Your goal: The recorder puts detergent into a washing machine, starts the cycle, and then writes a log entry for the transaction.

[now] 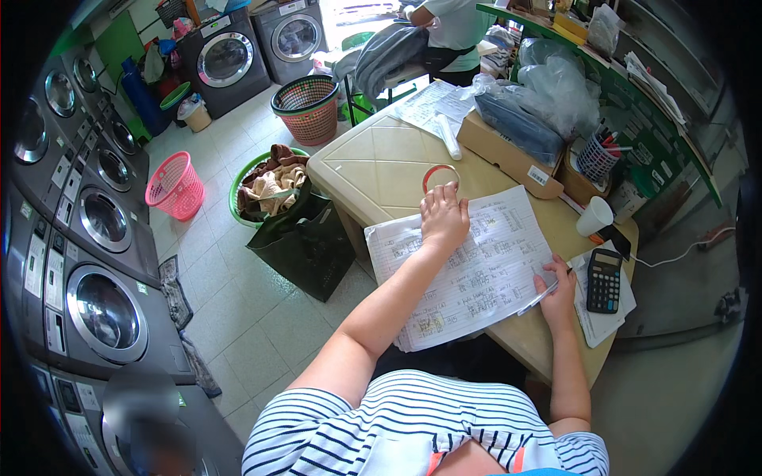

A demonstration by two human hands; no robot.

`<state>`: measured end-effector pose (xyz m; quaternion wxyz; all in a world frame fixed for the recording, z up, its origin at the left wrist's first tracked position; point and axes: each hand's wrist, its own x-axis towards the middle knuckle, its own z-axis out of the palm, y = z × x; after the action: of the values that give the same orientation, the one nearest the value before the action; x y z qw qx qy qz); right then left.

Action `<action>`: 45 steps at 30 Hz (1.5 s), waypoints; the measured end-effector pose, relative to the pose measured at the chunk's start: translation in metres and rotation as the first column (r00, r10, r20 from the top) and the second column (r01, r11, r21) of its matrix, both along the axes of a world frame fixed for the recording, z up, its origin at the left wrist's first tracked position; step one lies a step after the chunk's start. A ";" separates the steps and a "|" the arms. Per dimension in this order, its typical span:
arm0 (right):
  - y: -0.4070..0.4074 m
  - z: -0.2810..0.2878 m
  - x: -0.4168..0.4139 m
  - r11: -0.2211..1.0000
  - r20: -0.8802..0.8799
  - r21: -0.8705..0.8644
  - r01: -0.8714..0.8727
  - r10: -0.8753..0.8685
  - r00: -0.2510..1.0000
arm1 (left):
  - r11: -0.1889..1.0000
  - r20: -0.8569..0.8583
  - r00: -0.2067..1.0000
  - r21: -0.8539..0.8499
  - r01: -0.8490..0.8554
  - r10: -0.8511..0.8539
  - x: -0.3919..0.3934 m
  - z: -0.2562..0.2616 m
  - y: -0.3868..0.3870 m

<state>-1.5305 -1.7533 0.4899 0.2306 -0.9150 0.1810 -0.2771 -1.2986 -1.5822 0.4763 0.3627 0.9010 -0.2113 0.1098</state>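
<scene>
An open ruled notebook [482,268] filled with handwriting lies at the near edge of a cream plastic table [363,160], partly overhanging it. My left hand [445,217] rests flat on its upper part, fingers towards a roll of tape [442,172] with a red rim. At the notebook's right edge, my right hand [556,288] holds a pen [539,297] with its fingers closed around it. Just right of that hand, a black calculator [603,281] lies on loose papers [595,330]. A white cup [594,216] stands beyond the calculator, beside a dark phone-like object [614,241].
A cardboard box [506,157] with bagged dark cloth and a pen basket [597,156] stand at the table's back right. Left of the table are a dark green bag [309,244], laundry baskets [175,185] and stacked washing machines [107,315]. A person [455,35] stands beyond the table.
</scene>
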 end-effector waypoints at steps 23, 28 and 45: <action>0.000 -0.005 0.004 0.999 -0.038 0.014 -0.036 0.036 0.999 | 0.998 -0.055 0.996 -0.020 0.068 -0.069 -0.001 0.005 0.006; 0.000 -0.004 0.004 1.000 -0.060 0.014 -0.022 0.023 0.998 | 0.997 -0.029 0.997 -0.023 0.070 -0.070 0.001 0.005 0.006; -0.005 -0.008 0.000 1.000 -0.005 -0.001 -0.017 0.017 1.000 | 0.995 -0.050 0.994 -0.038 0.097 -0.099 -0.003 0.010 0.007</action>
<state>-1.5303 -1.7584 0.4816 0.2322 -0.9172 0.1738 -0.2731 -1.3012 -1.5753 0.4859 0.3891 0.8854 -0.2437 0.0722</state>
